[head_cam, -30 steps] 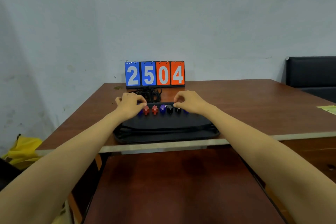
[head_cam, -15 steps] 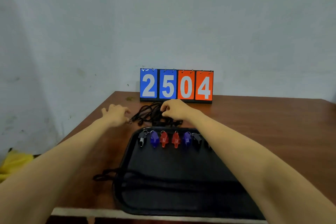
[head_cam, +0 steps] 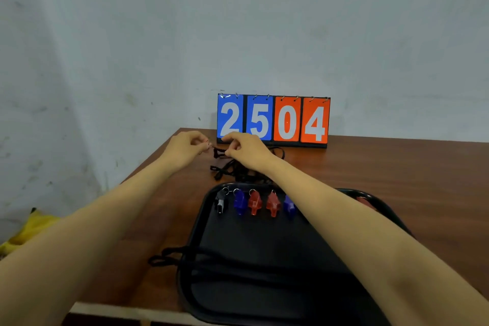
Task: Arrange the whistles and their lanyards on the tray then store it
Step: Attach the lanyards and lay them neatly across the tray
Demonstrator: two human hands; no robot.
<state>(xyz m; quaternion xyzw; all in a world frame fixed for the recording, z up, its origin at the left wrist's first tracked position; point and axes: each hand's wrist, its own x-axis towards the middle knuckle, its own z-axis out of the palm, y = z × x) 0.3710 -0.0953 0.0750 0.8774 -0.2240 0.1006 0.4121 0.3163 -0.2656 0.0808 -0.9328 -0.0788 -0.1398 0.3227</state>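
A black tray [head_cam: 264, 251] lies on the brown table. Along its far edge stand several whistles in a row: a black whistle [head_cam: 220, 200], a blue whistle [head_cam: 239, 202], two red whistles [head_cam: 254, 203] and another blue one, with more hidden behind my right forearm. A tangle of black lanyards [head_cam: 232, 171] lies on the table just beyond the tray. My left hand [head_cam: 186, 149] and my right hand [head_cam: 244, 149] hover above that tangle, each pinching one end of a black lanyard [head_cam: 219, 152] stretched between them. More black cord [head_cam: 169, 257] lies across the tray's near part and hangs over its left rim.
A flip scoreboard [head_cam: 274, 120] reading 2504 stands at the table's back against the grey wall. The wall runs close along the table's left side. Something yellow [head_cam: 31, 227] lies on the floor at the left. The table's front edge [head_cam: 124, 311] is near me.
Both hands left the row of whistles and went back to the lanyard pile. They now pinch a lanyard and hold it up. The camera has moved closer to the table.
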